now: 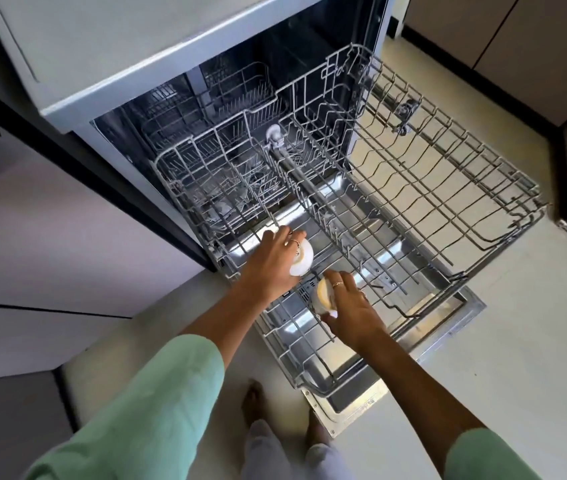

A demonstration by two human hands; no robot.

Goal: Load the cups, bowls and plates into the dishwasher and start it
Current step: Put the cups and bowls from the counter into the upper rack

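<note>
The dishwasher (109, 81) stands open with its door (441, 327) folded down flat. Its upper wire rack (413, 188) is pulled far out over the door. My left hand (275, 258) grips a white cup (304, 258) upside down at the rack's near left part. My right hand (348, 306) holds a second white cup (323, 294), yellowish inside and lying on its side, just to the right of the first and low over the rack's front wires. The lower rack (237, 98) sits deep inside the tub, partly hidden.
White cabinet fronts (50, 237) run along the left of the dishwasher. Brown cabinets (535, 53) line the far right beyond the pale floor (517, 341). My bare feet (254, 403) stand just before the door's near corner.
</note>
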